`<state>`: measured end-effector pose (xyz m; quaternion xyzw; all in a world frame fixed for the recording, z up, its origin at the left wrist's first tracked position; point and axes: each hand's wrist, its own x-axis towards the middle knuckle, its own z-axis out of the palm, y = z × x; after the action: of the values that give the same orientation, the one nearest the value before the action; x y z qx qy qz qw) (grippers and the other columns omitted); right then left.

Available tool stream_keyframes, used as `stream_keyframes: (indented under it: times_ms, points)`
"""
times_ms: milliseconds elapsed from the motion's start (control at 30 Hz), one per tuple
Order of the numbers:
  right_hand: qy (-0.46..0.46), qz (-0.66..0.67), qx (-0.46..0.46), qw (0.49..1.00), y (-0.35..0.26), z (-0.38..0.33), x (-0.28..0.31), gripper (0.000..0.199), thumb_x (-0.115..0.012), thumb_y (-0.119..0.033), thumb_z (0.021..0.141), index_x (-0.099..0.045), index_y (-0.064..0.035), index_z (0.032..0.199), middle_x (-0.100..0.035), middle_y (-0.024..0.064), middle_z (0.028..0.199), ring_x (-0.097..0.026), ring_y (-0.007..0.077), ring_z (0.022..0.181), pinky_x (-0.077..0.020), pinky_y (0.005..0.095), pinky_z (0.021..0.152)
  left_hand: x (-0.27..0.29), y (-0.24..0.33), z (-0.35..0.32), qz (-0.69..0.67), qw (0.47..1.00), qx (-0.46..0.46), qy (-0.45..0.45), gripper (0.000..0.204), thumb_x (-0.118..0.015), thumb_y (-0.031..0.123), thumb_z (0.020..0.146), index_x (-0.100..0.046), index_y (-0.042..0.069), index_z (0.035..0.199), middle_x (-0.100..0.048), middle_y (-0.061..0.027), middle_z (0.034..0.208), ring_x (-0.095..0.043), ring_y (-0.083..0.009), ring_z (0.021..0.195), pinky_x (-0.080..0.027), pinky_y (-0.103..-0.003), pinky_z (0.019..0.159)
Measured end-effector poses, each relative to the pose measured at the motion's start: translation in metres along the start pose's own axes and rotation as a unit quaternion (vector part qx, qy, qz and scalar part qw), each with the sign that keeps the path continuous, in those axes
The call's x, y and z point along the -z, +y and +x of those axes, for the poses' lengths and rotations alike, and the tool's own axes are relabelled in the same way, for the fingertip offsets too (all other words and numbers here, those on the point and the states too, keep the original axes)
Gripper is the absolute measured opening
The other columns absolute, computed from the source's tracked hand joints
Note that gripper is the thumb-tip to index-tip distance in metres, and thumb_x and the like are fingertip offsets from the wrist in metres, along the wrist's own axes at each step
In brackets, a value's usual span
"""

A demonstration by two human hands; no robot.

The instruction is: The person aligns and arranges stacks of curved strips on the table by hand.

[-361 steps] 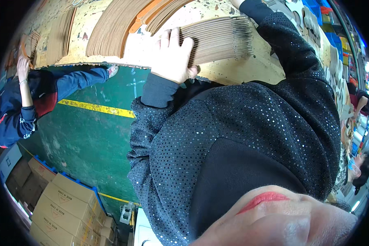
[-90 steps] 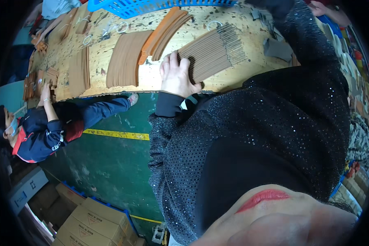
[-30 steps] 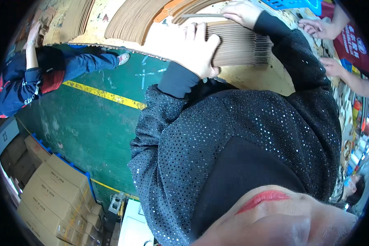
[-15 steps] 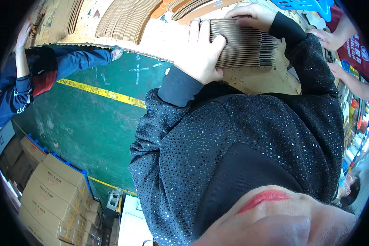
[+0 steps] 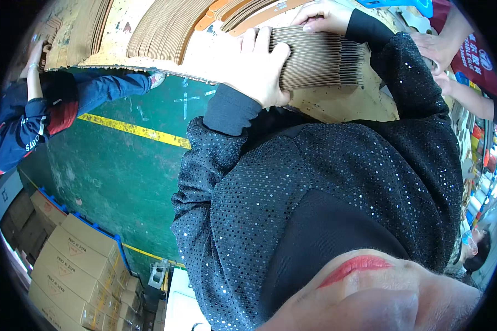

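Note:
A thick row of flat brown strips [image 5: 312,63] lies on the table in front of me, layered closely, with thin darker ends [image 5: 352,63] sticking out along its right side. Against the row's left end presses my left hand [image 5: 257,63], its fingers and thumb spread along that end and bent onto it. My right hand [image 5: 327,16] is at the far edge of the same row, fingers curled down onto the strips there. The undersides of the strips are hidden.
More stacks of curved brown strips [image 5: 163,27] and orange pieces [image 5: 207,17] stand on the worktable farther left. A blue plastic basket [image 5: 419,5] is at the far right, near a co-worker's hands [image 5: 433,49]. Another person [image 5: 49,105] works at left. Cartons [image 5: 77,259] are stacked lower left.
Both hands and the row have shifted slightly left, partly with the whole view. The row's right side looks more even, and my right hand's fingers sit closer together on its far edge.

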<state>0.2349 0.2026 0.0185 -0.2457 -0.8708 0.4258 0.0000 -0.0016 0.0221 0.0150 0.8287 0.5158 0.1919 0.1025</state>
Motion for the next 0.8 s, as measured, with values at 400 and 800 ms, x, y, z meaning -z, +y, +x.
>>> stream_keyframes:
  times_ms: [400,800]
  points:
    - [0.222,-0.338,-0.181,0.897,0.022,-0.04,0.017,0.022,-0.065,-0.028,0.093,-0.074,-0.0094,0.1,-0.071,0.0164,0.095,-0.067,0.0382,0.091,-0.054,0.0476,0.081,-0.009,-0.007,-0.002,0.038,0.999,-0.022,0.024,0.078,-0.085,0.043,0.056,-0.059,0.006,0.119,-0.049,-0.0307,0.14,-0.05,-0.0456,0.127,-0.045,-0.058,0.101]
    - [0.061,-0.412,0.157,0.896,-0.006,0.045,0.003,0.008,-0.064,-0.014,0.081,-0.061,-0.0065,0.084,-0.065,0.0123,0.084,-0.064,0.0345,0.084,-0.0534,0.0437,0.078,-0.009,0.0,-0.003,-0.011,0.998,-0.004,0.055,0.072,-0.087,0.036,0.055,-0.061,0.011,0.118,-0.051,-0.0283,0.137,-0.048,-0.0458,0.129,-0.041,-0.062,0.104]
